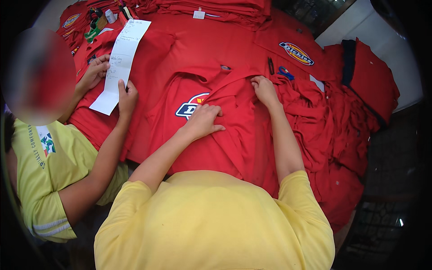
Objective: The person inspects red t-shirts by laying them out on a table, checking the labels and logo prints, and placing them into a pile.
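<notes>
A red T-shirt (211, 150) with a printed chest logo lies rumpled in front of me. My left hand (204, 120) rests on its chest, partly over the logo, fingers stretched and thumb apart. At the shirt's upper right, by the shoulder, my right hand (264, 88) pinches the cloth between closed fingers. The shirt's neck opening, with a small label inside, faces away from me. Beyond my right hand lie a dark slim tool (271, 65) and a blue-handled tool (285, 72), their kinds unclear.
On my left a co-worker in a yellow-green shirt holds a long white handwritten paper (119, 67) in both hands. A loose red heap (315, 121) lies to my right, folded red shirts (216, 10) at the back. A small white bottle (110, 16) stands far left.
</notes>
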A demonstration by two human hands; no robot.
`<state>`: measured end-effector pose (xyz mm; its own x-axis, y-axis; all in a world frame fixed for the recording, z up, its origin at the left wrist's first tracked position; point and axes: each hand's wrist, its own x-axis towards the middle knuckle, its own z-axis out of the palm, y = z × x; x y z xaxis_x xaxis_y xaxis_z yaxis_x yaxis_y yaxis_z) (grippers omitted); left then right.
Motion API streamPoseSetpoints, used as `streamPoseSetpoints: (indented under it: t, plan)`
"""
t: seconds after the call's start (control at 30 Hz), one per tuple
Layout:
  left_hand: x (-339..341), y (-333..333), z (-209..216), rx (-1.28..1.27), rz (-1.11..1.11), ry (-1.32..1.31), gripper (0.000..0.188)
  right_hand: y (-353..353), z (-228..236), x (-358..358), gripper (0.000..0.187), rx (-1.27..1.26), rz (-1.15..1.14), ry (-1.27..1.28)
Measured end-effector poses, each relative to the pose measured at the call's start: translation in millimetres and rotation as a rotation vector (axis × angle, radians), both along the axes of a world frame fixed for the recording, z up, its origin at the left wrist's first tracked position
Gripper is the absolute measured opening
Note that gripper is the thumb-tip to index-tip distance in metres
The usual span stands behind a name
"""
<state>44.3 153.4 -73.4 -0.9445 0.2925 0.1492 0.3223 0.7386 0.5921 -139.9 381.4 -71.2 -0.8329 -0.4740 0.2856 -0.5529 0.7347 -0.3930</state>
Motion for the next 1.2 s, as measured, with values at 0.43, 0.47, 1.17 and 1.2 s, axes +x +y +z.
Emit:
streamPoseSetpoints:
  t: [0.43, 0.47, 1.17, 1.2]
  plan:
    - [-7, -12, 18, 0.365, -0.084, -0.240, 0.023, -18, 46, 139, 0.021, -0.117, 0.306, -0.340]
    - [-8, -14, 14, 0.430, -0.080, -0.270, 0.021, -19, 44, 142, 0.019, -0.100, 0.295, -0.287]
    - [5, 11, 1, 0.220, 0.047, 0.164, 0.011, -38, 39, 161, 0.011, 0.118, 0.238, 0.037]
    - [10, 14, -1, 0.192, 0.044, 0.267, 0.010, -36, 38, 163, 0.011, 0.151, 0.235, -0.006]
